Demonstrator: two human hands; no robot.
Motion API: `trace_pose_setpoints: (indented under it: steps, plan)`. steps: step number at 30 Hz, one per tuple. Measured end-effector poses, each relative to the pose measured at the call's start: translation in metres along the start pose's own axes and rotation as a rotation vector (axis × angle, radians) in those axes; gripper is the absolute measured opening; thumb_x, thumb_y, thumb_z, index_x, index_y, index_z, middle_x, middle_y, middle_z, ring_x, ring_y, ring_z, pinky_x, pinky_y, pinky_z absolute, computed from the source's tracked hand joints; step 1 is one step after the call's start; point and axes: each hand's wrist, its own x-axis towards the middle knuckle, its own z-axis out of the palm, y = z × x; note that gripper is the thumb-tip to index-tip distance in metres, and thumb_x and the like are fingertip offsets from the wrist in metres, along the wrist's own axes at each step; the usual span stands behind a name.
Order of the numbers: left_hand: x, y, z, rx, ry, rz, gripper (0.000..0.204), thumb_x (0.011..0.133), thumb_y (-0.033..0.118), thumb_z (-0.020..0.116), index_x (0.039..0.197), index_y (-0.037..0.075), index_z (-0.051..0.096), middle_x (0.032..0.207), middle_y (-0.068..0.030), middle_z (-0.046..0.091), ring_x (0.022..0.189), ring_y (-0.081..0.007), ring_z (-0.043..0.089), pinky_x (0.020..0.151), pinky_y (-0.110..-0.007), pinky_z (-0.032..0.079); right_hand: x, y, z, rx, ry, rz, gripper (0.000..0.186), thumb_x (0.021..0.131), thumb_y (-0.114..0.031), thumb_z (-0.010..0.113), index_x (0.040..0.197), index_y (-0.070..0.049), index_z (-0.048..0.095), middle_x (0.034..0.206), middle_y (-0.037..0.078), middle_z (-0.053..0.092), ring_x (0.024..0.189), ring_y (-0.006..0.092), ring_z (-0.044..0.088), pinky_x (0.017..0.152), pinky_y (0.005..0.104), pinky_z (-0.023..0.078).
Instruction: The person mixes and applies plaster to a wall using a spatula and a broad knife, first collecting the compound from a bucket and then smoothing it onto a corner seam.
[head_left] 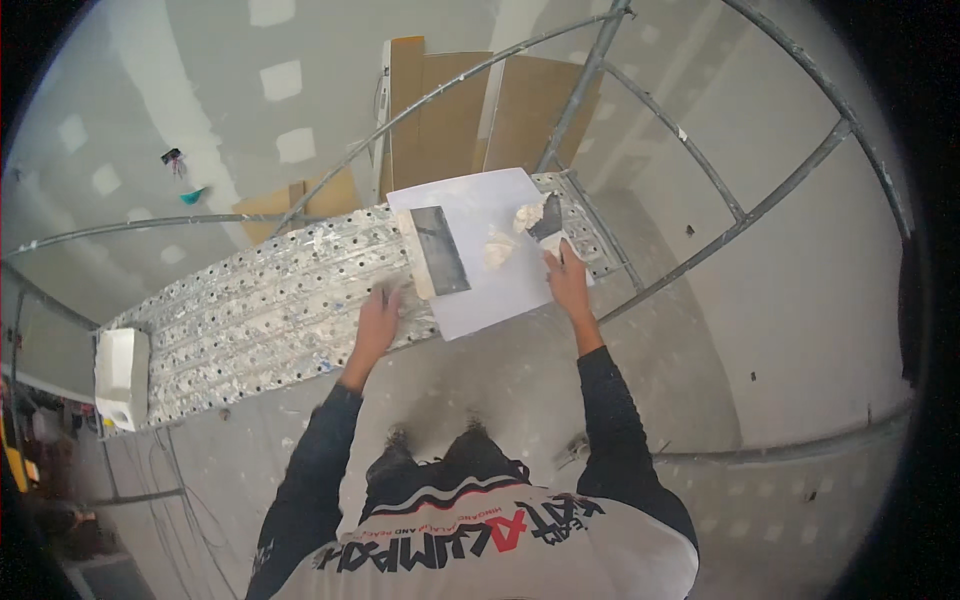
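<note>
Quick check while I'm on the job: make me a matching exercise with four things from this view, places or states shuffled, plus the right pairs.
1. White container
2. Brown boards
3. Wide dark blade
4. Right hand

A. Beyond the white sheet, toward the wall
B. Gripping a smaller blade
C. At the left end of the metal plank
D. At the sheet's left side

Pairs: 1-C, 2-A, 3-D, 4-B

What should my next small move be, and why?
Perhaps draw the knife in your right hand toward the pale heap and scoop it up: that heap sits on the sheet, left of the knife, which carries a similar-looking lump.
</note>
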Motion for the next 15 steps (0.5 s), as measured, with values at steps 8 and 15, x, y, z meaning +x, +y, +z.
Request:
trace_pose_setpoints:
  steps: [8, 15]
  plan:
    - [0.122, -0.037, 0.08, 0.49, 0.325, -0.036, 0.054, 0.076, 0.021, 0.076, 0.109, -0.01, 0.046, 0.108, -0.0298, 0.051, 0.105, -0.0445, 0.053, 0.088, -0.05, 0.047, 0.03, 0.032, -0.008, 0.284, -0.103, -0.288, 0.021, 0.094, -0.004, 0.055, 0.112, 0.006, 0.056, 0.105, 0.013, 0.057, 0.08, 0.0208, 0.06, 0.065, 0.0309, 0.052]
    - [0.112, 0.039, 0.044, -0.229, 0.223, -0.228, 0.036, 0.08, 0.008, 0.066, 0.109, -0.005, 0.049, 0.1, -0.0187, 0.062, 0.091, -0.0323, 0.066, 0.074, -0.042, 0.056, 0.055, 0.04, -0.04, 0.329, -0.19, -0.254, 0.026, 0.093, -0.003, 0.054, 0.117, 0.006, 0.056, 0.107, 0.017, 0.059, 0.092, 0.0265, 0.061, 0.074, 0.033, 0.052]
